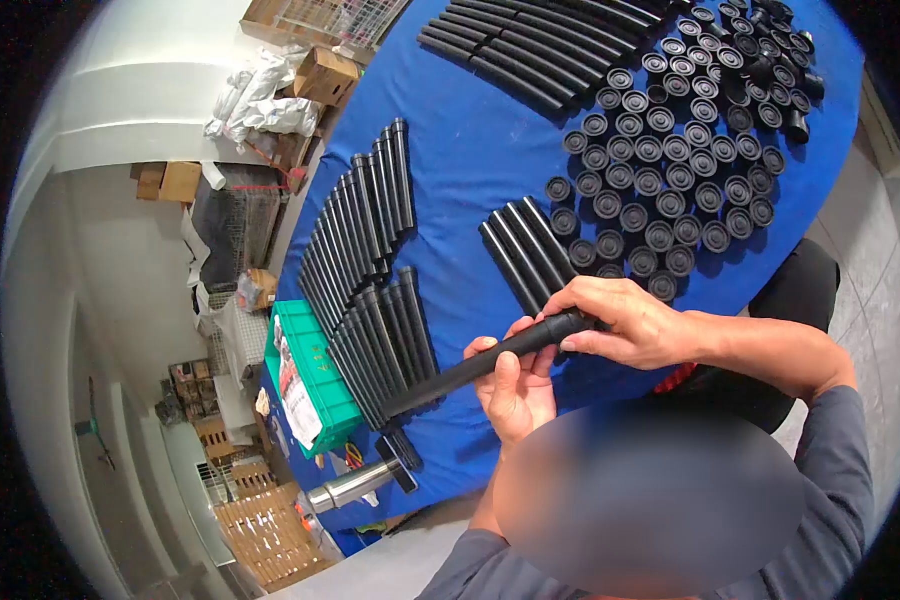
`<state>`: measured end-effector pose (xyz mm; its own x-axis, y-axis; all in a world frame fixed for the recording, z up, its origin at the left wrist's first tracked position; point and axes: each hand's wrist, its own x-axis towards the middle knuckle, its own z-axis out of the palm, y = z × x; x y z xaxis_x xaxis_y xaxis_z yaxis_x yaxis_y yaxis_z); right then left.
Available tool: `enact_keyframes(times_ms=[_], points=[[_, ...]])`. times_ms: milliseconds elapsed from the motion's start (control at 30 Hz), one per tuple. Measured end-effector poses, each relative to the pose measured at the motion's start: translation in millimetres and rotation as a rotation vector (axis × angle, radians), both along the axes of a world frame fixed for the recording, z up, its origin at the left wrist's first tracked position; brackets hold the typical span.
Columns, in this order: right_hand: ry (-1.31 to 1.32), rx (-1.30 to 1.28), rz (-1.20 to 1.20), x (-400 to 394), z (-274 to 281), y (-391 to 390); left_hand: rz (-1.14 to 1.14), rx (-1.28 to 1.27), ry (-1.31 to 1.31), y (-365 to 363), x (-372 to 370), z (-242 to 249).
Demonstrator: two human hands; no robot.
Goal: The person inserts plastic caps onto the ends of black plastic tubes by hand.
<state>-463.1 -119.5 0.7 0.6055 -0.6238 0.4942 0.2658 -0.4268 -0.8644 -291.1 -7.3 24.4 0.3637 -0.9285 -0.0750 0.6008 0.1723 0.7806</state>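
Note:
A long black tube (pixel 460 374) is held at a slant above the blue cloth. My left hand (pixel 518 385) has its fingers wrapped round the tube near its upper part. At the tube's upper right end, my right hand (pixel 625 322) grips a black cap (pixel 568 324) that sits on or against the end; the fingers hide part of it. Just beyond my hands, several short black tubes (pixel 530 250) lie side by side. Many round black caps (pixel 660 180) stand at the right.
Rows of black tubes (pixel 370 220) lie on the blue cloth (pixel 470 150) at the left, with more tubes (pixel 540 50) at the far edge. A green crate (pixel 338 395) and a metal cylinder (pixel 352 486) are at the lower left. Boxes (pixel 325 76) are stacked beyond.

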Motion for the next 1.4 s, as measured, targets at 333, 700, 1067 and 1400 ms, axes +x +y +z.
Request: enact_keyframes(times_ms=[333,700,1067,1400], points=[[0.057,0.027,0.004,4,-8,5,0.047,0.048,0.057,5,1,-14],[0.091,0.017,-0.011,4,-2,1,0.071,0.072,0.062,3,1,-14],[0.110,0.143,0.141,0,3,-13,-0.041,0.050,0.062,1,14,-3],[0.038,0.261,0.164,-1,0,-1,-0.107,0.013,-0.087,9,16,-5]])
